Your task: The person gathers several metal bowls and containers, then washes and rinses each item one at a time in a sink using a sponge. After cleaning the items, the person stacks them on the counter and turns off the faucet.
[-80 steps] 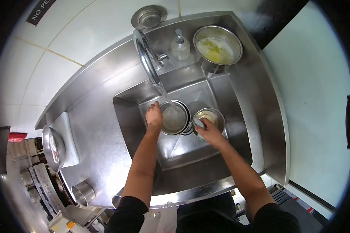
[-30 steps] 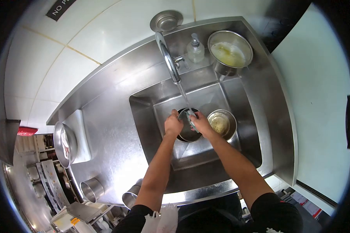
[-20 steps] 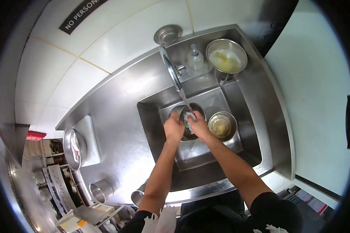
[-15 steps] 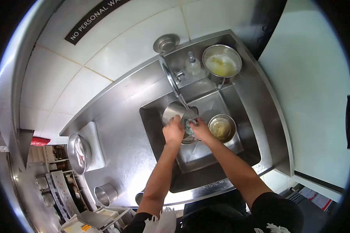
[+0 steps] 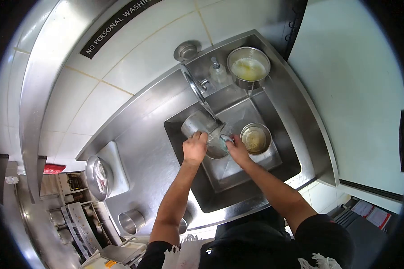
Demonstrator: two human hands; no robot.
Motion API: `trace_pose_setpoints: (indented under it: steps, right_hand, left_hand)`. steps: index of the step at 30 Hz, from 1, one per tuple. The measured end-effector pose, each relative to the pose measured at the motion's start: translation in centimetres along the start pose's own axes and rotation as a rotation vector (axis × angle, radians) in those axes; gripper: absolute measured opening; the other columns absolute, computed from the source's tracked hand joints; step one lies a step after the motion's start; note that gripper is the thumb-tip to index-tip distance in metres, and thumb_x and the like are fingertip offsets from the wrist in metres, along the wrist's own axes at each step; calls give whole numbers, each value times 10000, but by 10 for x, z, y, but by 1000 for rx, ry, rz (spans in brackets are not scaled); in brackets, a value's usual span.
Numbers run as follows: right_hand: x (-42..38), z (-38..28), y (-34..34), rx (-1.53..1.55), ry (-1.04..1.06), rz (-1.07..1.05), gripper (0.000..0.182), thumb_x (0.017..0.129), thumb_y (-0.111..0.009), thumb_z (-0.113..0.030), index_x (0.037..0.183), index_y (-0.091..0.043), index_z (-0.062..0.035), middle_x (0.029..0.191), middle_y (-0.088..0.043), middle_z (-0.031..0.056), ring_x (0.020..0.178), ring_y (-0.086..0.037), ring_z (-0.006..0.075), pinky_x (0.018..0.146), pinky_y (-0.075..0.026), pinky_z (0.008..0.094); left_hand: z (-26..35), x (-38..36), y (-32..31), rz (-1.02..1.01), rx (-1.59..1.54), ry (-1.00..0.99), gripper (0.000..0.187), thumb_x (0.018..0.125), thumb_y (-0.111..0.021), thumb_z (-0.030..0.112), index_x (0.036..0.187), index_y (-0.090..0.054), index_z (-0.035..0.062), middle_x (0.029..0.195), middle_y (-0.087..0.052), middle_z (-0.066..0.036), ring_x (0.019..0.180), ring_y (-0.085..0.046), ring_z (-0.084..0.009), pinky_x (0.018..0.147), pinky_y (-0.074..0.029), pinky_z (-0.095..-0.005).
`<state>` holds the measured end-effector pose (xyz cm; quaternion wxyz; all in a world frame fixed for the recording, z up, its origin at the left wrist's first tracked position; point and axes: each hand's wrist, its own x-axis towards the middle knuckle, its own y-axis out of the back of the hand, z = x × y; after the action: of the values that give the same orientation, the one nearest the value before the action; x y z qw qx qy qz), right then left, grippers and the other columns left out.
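Under the running faucet [image 5: 194, 85], my left hand [image 5: 195, 148] grips the rim of a tilted steel pot [image 5: 197, 124], its mouth turned toward my right hand. Between the fingers of my right hand [image 5: 238, 151] is a greenish scrubbing pad [image 5: 225, 140], held close by the pot's mouth. Water falls near the pot's rim. Below the hands, part of another round steel vessel [image 5: 217, 156] shows in the sink. To the right of my right hand stands a steel bowl [image 5: 268, 144] with cloudy yellowish water.
The sink [image 5: 238, 197] is set in a steel counter [image 5: 148, 152]. At its back corner stand a soap bottle [image 5: 218, 71] and a pot [image 5: 242, 83] of foamy yellowish liquid. On the left are a white board [image 5: 120, 168], a bowl [image 5: 92, 179] and a steel cup [image 5: 131, 222].
My right hand and the pad have moved slightly right, away from the pot's inside, showing more of the vessel below. The camera view has shifted a little.
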<state>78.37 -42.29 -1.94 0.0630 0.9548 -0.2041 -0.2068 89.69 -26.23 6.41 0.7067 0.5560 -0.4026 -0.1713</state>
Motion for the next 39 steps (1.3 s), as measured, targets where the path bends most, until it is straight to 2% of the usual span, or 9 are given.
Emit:
trace_pose_setpoints:
  steps: [6,11,15,19,22,26,27,35,39]
  right_hand:
    - [5,-15,-54,136,323,-80,485,929,-569,-251,1349,-517,-15,1243,-639,244,1166,-622,381,987,-473,408]
    - [7,-2,-88,121,441,-389,542,879,-627,-200,1376,-511,-19,1341,-583,248,1294,-527,410,1098,-403,453]
    - [-36,-16,-22,-907,755,-440,466,854,-619,-225,1294,-596,-71,1299,-612,174,1338,-458,436,1094,-375,502]
    - [-5,-12,-21,-1134,712,-448,373,770,-694,-167,1131,-655,-84,1222,-659,128,1299,-498,390,1014,-422,511]
    - [-14,-21,-57,-669,371,-592,354,774,-652,-98,1128,-644,-86,1217,-647,148,1220,-551,362,979,-429,535]
    - [-22,1,-9,-1077,720,-651,461,790,-625,-67,1247,-635,-128,1279,-642,127,1317,-518,343,1134,-361,508]
    - [-9,-7,0,-1140,655,-788,488,798,-630,-84,1280,-636,-160,1299,-642,104,1343,-498,347,1181,-319,496]
    - [-22,-33,-31,-874,579,-435,330,788,-669,-122,1109,-659,-48,1143,-671,162,1134,-611,358,1025,-434,514]
    - [-37,-29,-33,-651,615,-395,292,828,-650,-207,1053,-656,-20,1139,-666,168,1124,-608,359,1006,-438,490]
  left_hand:
    - [9,-11,-11,24,-251,446,108,770,-619,1,797,-533,61,733,-627,-133,687,-651,-361,602,-518,-438]
    - [4,-19,-10,169,-681,717,210,772,-584,-56,714,-399,25,605,-366,-111,579,-353,-172,540,-370,-350]
    - [-15,-27,-10,68,-560,679,173,760,-597,-16,715,-434,21,604,-436,-159,545,-401,-227,559,-414,-386]
    - [-9,-37,-32,129,-589,862,167,747,-601,12,710,-439,29,608,-454,-161,543,-479,-260,579,-439,-404]
    - [18,-40,-41,128,-529,1006,187,738,-617,49,702,-434,34,606,-462,-157,549,-497,-266,585,-443,-417]
    - [-33,-43,-53,-168,-607,759,176,727,-637,68,674,-471,40,594,-516,-138,564,-524,-263,600,-454,-420]
    - [-38,-27,-41,-474,-704,900,122,728,-654,63,726,-534,39,647,-572,-138,615,-574,-272,639,-477,-409]
    - [30,-33,-36,-98,-718,1048,238,760,-627,44,994,-664,71,791,-684,-189,806,-698,-382,755,-537,-438]
    - [0,-28,-38,-57,-628,820,458,750,-572,13,1170,-727,113,1012,-734,-203,940,-726,-339,837,-548,-393]
